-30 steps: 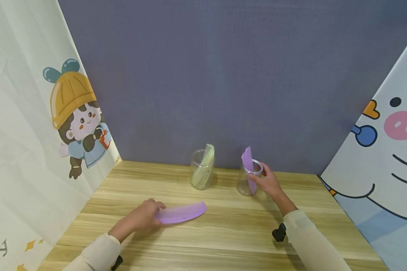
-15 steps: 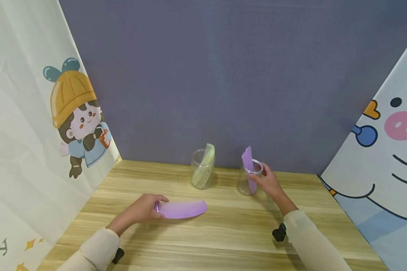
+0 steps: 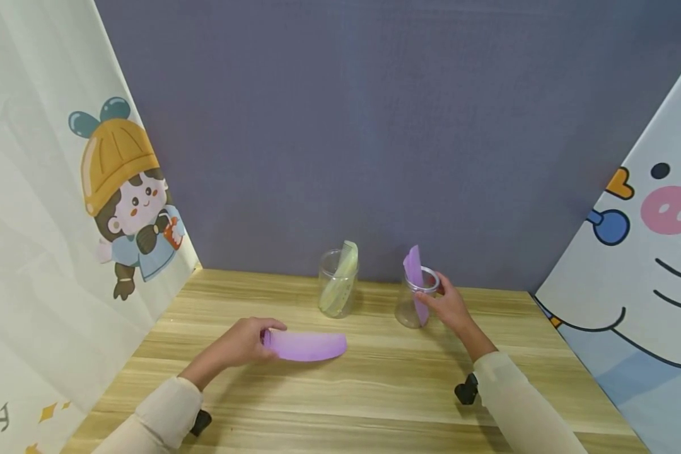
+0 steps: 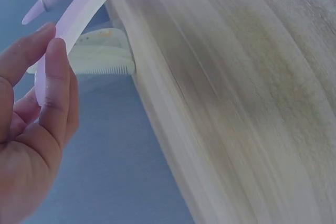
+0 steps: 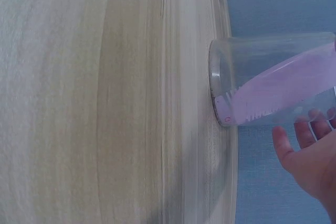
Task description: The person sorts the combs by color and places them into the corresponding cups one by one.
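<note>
My left hand (image 3: 244,342) pinches one end of a purple comb (image 3: 309,347), which lies level in the air above the table and points right. In the left wrist view, thumb and fingers press on the comb (image 4: 79,17) from both sides. At the back right, my right hand (image 3: 453,309) grips the rim of a clear plastic cup (image 3: 405,313). Inside leans another purple comb (image 3: 413,268), its teeth partly visible in the right wrist view (image 5: 289,85). To its left, a second clear cup (image 3: 325,287) holds a pale green comb (image 3: 340,280); whether there is more than one is unclear.
The wooden table (image 3: 340,403) reaches back to a dark grey-blue cloth wall (image 3: 340,139) close behind both cups. White cartoon-printed sheets stand at the left (image 3: 28,189) and right (image 3: 658,277). A gap separates the two cups.
My left hand has moved up slightly and away from me with the comb, which has turned so its broad side shows and its teeth are harder to see. The right hand stays on its cup.
</note>
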Available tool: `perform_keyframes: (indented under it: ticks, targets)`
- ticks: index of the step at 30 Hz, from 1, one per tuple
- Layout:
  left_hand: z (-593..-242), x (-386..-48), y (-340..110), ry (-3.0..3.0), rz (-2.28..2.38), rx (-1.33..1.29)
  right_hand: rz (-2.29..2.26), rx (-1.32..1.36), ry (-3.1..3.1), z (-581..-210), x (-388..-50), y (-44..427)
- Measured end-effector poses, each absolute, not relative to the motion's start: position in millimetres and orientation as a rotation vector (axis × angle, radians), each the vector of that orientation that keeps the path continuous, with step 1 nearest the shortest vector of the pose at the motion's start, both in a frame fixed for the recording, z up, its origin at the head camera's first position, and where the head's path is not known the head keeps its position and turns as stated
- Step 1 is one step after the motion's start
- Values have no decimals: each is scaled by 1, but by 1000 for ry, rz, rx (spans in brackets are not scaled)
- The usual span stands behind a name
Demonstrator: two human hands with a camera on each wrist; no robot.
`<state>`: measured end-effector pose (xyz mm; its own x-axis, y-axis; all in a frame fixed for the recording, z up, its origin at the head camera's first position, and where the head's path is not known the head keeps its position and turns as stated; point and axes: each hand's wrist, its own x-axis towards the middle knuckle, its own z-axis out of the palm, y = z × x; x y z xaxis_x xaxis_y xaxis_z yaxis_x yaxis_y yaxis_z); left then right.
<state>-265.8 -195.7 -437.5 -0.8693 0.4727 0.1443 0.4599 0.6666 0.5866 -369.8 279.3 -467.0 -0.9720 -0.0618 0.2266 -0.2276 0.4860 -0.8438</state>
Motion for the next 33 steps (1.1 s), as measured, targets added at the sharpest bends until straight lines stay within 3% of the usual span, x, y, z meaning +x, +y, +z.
perform_keyframes:
  ticks: [33]
  targets:
    - [-416,-284,-176,2366,1624,608,1512,236,-2581,-464,-367,279]
